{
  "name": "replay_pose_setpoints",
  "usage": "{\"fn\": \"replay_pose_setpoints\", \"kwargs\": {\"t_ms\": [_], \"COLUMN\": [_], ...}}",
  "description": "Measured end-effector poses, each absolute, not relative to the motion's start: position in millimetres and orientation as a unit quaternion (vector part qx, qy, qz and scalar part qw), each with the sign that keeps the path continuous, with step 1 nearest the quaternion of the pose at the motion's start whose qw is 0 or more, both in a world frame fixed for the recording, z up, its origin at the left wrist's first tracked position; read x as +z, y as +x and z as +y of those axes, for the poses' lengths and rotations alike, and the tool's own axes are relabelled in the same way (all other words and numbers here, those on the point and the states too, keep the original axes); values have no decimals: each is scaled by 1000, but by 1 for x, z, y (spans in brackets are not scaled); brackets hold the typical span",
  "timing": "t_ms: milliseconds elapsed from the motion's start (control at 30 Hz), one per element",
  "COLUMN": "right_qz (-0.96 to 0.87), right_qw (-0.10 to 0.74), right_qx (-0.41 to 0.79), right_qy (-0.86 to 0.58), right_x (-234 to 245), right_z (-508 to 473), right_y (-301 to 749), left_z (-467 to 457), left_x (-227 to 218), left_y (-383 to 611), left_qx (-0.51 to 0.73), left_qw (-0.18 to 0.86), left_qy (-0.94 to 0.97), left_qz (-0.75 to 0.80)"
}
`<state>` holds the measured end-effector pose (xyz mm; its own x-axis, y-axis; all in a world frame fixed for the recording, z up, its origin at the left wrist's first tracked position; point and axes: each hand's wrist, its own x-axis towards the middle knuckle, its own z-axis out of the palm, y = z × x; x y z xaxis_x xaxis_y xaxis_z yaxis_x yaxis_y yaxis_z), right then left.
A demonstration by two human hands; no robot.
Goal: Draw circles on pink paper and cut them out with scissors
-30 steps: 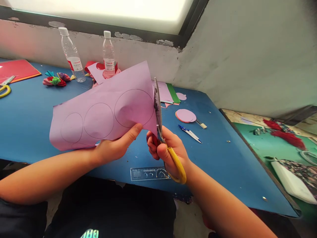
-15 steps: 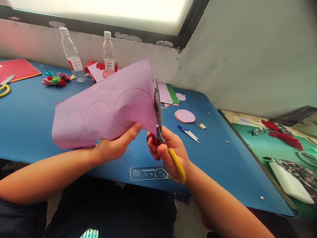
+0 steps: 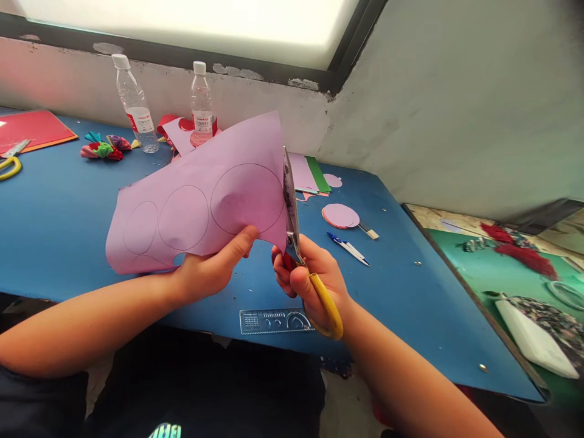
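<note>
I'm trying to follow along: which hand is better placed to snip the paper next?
Probably the right hand: it holds the scissors at the edge of the paper that the left hand holds.

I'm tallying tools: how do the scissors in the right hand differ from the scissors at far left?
The held scissors are in the right hand; the other scissors rest on the blue table. The held scissors point up at the purple sheet's edge; the other scissors lie near red sheets. Both show yellow handles.

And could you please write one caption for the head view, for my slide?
Left hand holds purple paper bearing drawn circles; right hand holds scissors at its edge.
</note>
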<state>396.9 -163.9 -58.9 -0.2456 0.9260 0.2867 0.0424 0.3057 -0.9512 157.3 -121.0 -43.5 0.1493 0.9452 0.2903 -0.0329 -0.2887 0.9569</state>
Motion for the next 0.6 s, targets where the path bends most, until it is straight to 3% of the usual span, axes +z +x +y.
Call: {"fn": "replay_pose_setpoints", "kwargs": {"t_ms": [600], "right_qz": [-650], "right_qw": [495], "right_qx": [452], "right_qy": [-360], "right_x": [-57], "right_z": [-162], "right_y": [398], "left_z": [-114], "left_x": [-49], "left_y": [158], "left_qx": [547], "left_qw": [477], "left_qy": [587], "left_qz": [358]}}
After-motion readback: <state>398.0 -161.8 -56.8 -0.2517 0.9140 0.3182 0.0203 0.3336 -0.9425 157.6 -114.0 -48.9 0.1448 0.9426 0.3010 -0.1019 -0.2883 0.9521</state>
